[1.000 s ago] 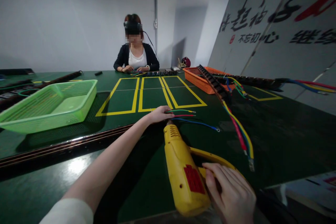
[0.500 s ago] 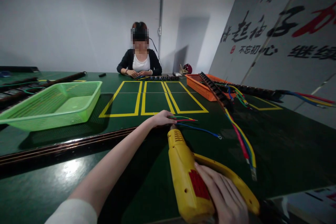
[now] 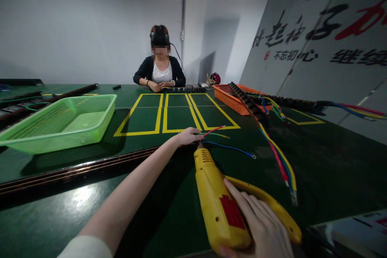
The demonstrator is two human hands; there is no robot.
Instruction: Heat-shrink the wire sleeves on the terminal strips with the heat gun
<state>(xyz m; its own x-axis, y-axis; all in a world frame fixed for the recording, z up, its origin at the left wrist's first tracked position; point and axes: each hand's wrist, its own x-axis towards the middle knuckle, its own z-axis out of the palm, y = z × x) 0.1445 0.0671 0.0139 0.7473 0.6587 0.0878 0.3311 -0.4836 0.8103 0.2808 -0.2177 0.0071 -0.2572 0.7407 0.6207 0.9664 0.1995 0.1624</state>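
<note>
My left hand is closed around the base of a few wires at the end of a long dark bar. A red wire, a green wire and a blue wire with a ring terminal fan out to its right. My right hand grips the handle of a yellow heat gun with a red patch. The gun's nozzle points away from me and sits just below my left fingers; whether it touches the wires I cannot tell.
A green basket stands at left, near more dark bars. At right, an orange basket has wired bars across it. A person sits opposite, hands on another bar.
The red wire's tip has risen above the green one. The heat gun and my right hand have shifted slightly right. The person opposite has moved their hands a little.
</note>
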